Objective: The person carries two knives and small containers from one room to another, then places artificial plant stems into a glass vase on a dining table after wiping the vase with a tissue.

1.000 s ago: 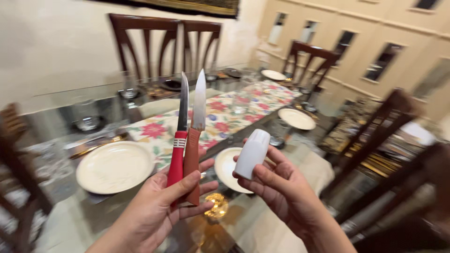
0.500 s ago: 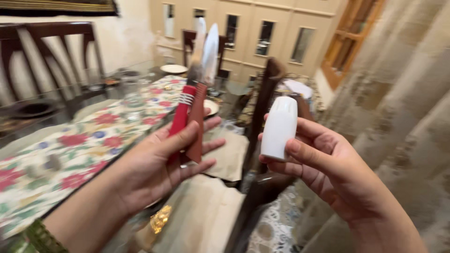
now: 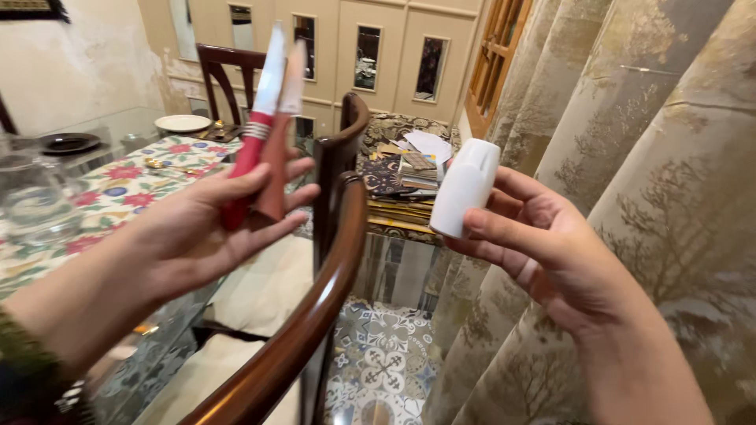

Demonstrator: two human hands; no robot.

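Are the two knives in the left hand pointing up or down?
Up. The left hand grips the two knives by their red and brown handles, with both blades rising above the fingers, tilted slightly right.

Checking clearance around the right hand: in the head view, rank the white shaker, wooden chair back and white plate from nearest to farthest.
1. White shaker: held in the right hand.
2. Wooden chair back: just left of it.
3. White plate: far left, on the table.

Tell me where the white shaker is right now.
In the head view the white shaker sits right of centre, held tilted in the right hand, in front of the patterned curtain and just right of the wooden chair back.
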